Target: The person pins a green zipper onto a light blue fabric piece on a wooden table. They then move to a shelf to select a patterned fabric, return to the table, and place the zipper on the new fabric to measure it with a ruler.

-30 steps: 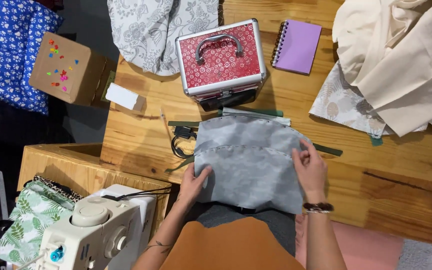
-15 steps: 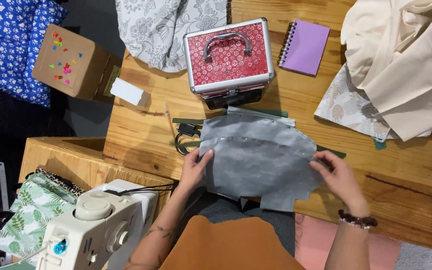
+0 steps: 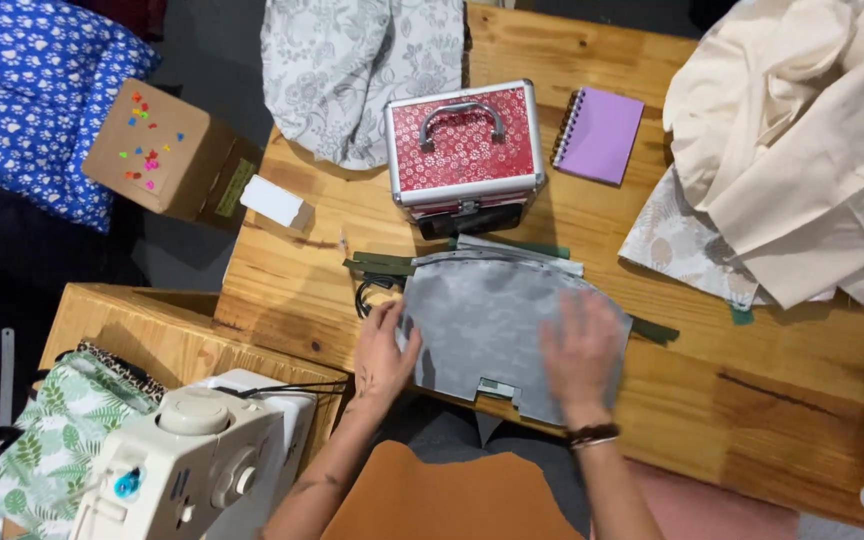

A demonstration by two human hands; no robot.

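Here two hands, left hand point(image 3: 384, 350) and blurred right hand point(image 3: 582, 352), seemingly press one grey fabric piece point(image 3: 497, 320).

Wooden table point(image 3: 782, 420), warm even light; lower wooden stand point(image 3: 142, 325) off its left edge; dark floor point(image 3: 12, 290) beyond.

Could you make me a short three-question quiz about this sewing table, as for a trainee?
1. True or false: both hands lie on the grey fabric piece.
2. What stands just beyond it: A) red metal case B) purple notebook C) sewing machine?
3. Which hand wears a wristband?

Key: 1 true, left hand at its edge, right hand flat on it; 2 A; 3 right.
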